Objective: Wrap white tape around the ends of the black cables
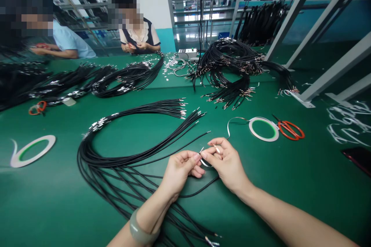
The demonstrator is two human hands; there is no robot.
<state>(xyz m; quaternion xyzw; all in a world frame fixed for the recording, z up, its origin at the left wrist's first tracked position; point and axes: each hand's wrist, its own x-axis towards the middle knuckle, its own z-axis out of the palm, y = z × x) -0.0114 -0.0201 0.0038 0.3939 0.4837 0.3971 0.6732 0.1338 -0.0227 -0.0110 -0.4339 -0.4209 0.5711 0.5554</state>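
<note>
My left hand (179, 171) is closed, thumb and fingertips pinching near the bare end of a black cable (199, 192). My right hand (228, 168) meets it there, thumb and index finger pressed together on a thin white tape strip (205, 163) that curls below the fingertips. Another pale bit shows between the right fingers, too small to make out. The cable passes behind the right hand, so part of it is hidden. Left of my hands lies a curved bundle of black cables (116, 160), its stripped ends pointing right and loose ends running under my left forearm.
A tape roll (264, 129) and orange-handled scissors (291, 130) lie right of the hands; another tape roll (34, 151) lies left. Cable heaps (228, 58) stand farther back near metal posts (333, 69). White strips (348, 121) lie right. Two people work across the table.
</note>
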